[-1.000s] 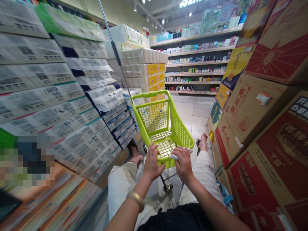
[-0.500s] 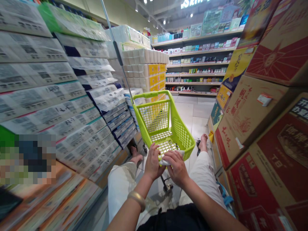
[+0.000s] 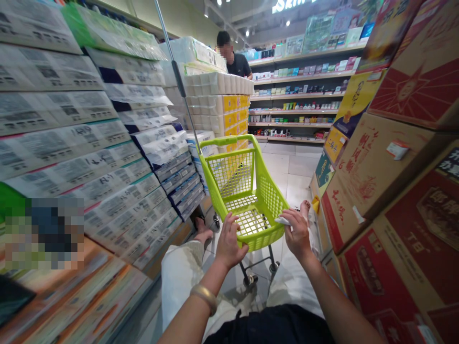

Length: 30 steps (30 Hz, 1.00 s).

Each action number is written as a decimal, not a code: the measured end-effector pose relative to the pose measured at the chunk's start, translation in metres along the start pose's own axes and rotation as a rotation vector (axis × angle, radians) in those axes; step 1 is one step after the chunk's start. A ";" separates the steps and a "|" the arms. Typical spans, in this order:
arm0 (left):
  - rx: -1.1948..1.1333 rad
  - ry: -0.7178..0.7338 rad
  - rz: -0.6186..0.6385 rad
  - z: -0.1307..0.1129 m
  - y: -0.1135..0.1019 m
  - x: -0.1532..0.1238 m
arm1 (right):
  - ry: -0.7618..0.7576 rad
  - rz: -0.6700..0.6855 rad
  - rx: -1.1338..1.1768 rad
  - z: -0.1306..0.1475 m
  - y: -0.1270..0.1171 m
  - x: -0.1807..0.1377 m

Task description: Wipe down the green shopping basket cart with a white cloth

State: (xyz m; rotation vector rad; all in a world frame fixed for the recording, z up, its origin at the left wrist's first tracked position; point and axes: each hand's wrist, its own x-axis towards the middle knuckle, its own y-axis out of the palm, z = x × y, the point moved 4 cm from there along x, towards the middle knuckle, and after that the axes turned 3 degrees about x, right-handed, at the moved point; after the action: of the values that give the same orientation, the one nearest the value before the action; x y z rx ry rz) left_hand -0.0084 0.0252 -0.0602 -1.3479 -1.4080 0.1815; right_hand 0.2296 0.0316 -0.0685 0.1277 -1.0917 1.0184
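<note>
A bright green plastic shopping cart [image 3: 269, 188] stands between my legs, its lattice basket bare inside. My left hand [image 3: 228, 242] is closed round the basket's near rim at the left, fingers over the edge and thumb outside. At the near right corner, my right hand [image 3: 298, 235] pinches a folded white wipe [image 3: 283, 221] against or just beside the rim. Whether the wipe is tissue or cloth I cannot tell. A metal pole [image 3: 175, 79] with a dark sleeve rises from the cart's far left corner.
Stacked tissue packs [image 3: 68, 114] line the left, with toilet-roll packs [image 3: 218, 83] beyond. Cardboard cartons [image 3: 390, 157] are piled close on the right. Shelves of small goods [image 3: 297, 91] stand at the back, and a person in a dark shirt [image 3: 238, 64] is behind the packs.
My right hand has moved right with the white wipe, from the middle of the near rim to the right corner. My left hand stays put. A person has appeared behind the stacked packs.
</note>
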 end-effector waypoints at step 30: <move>-0.015 -0.009 0.011 0.000 0.000 0.001 | -0.054 0.159 0.020 0.035 0.023 -0.008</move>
State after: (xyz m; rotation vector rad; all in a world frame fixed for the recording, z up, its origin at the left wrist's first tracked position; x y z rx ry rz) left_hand -0.0082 0.0261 -0.0603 -1.3684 -1.4124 0.1849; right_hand 0.1891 0.0207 -0.0655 0.0860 -1.1552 1.1740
